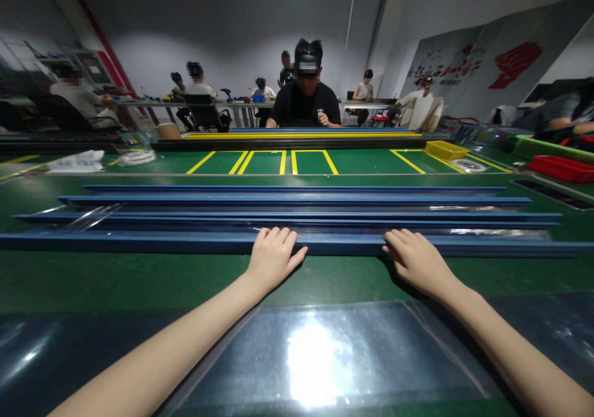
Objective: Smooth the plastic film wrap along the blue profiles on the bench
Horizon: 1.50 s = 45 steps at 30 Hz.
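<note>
Several long blue profile strips (301, 200) lie side by side across the green table, with clear plastic film (95, 216) between or over some of them. My left hand (273, 259) is on the nearest blue profile strip (343, 247), its fingers curled over the top and its thumb along the front side. Farther right, my right hand (415, 259) curls its fingers over the same strip; its thumb is mostly hidden. That strip rests on the table and extends well past both hands. Below my forearms lies a shiny clear plastic sheet (232, 355).
Across the table (357, 162), marked with yellow tape lines, sits a person (306, 98) in black behind yellow strips (301, 136) and dark strips (297, 145). A yellow tray (446, 150), a red tray (561, 169) and a phone-like dark slab (552, 193) lie right.
</note>
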### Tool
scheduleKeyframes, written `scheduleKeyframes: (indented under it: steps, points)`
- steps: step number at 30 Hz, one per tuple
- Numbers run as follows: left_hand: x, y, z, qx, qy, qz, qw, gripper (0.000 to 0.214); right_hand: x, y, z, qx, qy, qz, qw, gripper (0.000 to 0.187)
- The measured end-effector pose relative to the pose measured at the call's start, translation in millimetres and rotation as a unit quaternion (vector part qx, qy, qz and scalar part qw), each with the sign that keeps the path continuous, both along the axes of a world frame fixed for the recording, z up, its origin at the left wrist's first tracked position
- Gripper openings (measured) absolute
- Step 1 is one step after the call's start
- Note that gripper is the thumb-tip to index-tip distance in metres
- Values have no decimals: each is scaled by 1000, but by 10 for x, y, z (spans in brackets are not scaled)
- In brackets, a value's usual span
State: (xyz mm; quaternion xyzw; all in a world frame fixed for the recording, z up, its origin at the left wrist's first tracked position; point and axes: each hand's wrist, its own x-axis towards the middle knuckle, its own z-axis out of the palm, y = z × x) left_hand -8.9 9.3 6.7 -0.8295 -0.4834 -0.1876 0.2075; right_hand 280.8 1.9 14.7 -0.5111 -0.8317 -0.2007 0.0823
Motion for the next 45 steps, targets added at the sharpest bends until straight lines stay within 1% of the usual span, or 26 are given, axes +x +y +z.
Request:
scheduleKeyframes:
  steps: [45]
  points:
    - [-8, 3, -8, 7, 1, 0, 1000, 29, 6, 5, -14, -2, 5, -1, 1000, 13]
